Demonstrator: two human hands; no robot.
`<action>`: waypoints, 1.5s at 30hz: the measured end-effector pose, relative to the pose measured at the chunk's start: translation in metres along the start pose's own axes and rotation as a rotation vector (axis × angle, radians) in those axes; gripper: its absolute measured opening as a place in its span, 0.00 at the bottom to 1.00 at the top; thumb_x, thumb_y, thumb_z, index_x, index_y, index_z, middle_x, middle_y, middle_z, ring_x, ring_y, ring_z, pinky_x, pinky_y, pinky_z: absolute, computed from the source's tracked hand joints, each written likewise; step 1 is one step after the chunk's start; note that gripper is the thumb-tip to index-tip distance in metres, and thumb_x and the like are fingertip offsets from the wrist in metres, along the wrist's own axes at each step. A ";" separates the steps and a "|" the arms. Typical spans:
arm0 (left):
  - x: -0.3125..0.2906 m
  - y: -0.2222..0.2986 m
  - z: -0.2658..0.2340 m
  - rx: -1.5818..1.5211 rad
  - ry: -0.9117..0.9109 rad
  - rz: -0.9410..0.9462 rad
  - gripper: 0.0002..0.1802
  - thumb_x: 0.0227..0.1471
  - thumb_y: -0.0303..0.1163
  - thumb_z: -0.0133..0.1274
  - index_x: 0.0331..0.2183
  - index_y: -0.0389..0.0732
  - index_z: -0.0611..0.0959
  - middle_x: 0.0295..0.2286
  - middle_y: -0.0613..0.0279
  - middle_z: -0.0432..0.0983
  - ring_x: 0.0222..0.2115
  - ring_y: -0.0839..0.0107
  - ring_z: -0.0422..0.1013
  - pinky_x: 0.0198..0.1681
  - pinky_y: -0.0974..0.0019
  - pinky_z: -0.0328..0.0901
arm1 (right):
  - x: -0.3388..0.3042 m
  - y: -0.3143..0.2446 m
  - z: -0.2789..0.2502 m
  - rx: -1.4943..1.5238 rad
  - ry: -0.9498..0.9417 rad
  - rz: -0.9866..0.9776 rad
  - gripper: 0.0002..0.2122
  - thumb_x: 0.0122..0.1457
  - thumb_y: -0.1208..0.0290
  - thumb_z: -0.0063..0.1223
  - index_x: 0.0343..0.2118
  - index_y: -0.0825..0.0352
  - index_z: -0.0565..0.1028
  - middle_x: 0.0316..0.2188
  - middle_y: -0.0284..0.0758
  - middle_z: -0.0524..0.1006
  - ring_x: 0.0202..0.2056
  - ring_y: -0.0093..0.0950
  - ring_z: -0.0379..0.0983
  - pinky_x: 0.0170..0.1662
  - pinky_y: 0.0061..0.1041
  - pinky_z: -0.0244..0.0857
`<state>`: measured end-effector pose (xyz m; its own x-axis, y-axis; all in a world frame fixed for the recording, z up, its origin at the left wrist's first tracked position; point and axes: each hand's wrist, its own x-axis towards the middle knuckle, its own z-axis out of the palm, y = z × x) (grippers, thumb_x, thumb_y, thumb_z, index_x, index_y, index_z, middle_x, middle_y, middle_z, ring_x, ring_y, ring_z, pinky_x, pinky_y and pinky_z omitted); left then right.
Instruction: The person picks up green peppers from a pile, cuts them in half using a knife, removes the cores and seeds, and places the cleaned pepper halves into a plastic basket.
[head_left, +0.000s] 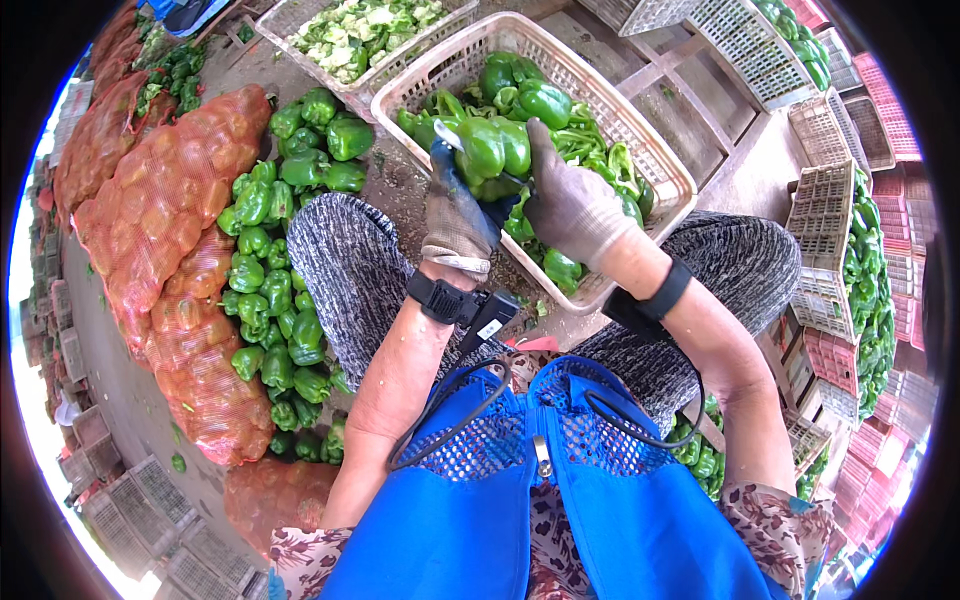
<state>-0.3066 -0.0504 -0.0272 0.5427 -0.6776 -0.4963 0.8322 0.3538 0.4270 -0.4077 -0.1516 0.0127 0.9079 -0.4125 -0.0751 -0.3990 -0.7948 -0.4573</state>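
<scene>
Green pepper (pixel 488 150), gripped between gloved left hand (pixel 458 215) and right hand (pixel 575 205), above pale crate (pixel 445 68) of whole peppers (pixel 545 103) and cut strips (pixel 622 160); beyond, leftward, second crate (pixel 356 98) of chopped pale-green pieces (pixel 365 38); at left, filled orange mesh sacks (pixel 180 190).

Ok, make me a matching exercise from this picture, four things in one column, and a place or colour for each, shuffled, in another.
Things:
1. held pepper
2. mesh sacks
3. zipped vest
4. trousers

Places or colours:
A. bright blue
B. speckled black and white
C. between gloved hands
D. left of the loose whole peppers

Pairs: 1-C, 2-D, 3-A, 4-B.
</scene>
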 end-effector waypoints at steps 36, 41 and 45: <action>0.002 -0.021 -0.078 0.362 0.125 0.452 0.19 0.56 0.33 0.51 0.46 0.31 0.71 0.37 0.52 0.74 0.36 0.68 0.74 0.38 0.74 0.72 | 0.016 0.015 0.006 1.015 -0.179 0.488 0.10 0.49 0.75 0.60 0.33 0.69 0.73 0.17 0.30 0.70 0.12 0.20 0.62 0.14 0.21 0.56; -0.025 -0.025 -0.046 0.754 0.085 0.578 0.24 0.52 0.32 0.56 0.50 0.39 0.71 0.41 0.60 0.74 0.39 0.74 0.71 0.43 0.69 0.68 | 0.004 0.009 0.022 0.438 0.102 -0.058 0.18 0.43 0.68 0.63 0.31 0.71 0.66 0.21 0.48 0.72 0.25 0.42 0.72 0.31 0.35 0.66; -0.010 -0.028 -0.065 0.720 0.003 0.533 0.30 0.48 0.28 0.57 0.53 0.39 0.67 0.40 0.59 0.73 0.35 0.74 0.70 0.38 0.70 0.69 | -0.001 0.007 0.024 0.457 0.092 -0.049 0.20 0.45 0.66 0.63 0.35 0.71 0.65 0.23 0.51 0.73 0.28 0.48 0.74 0.31 0.39 0.67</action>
<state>-0.3281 -0.0114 -0.0832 0.8378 -0.5371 -0.0977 0.1970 0.1305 0.9717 -0.4085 -0.1454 -0.0116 0.9008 -0.4335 0.0263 -0.2393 -0.5458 -0.8030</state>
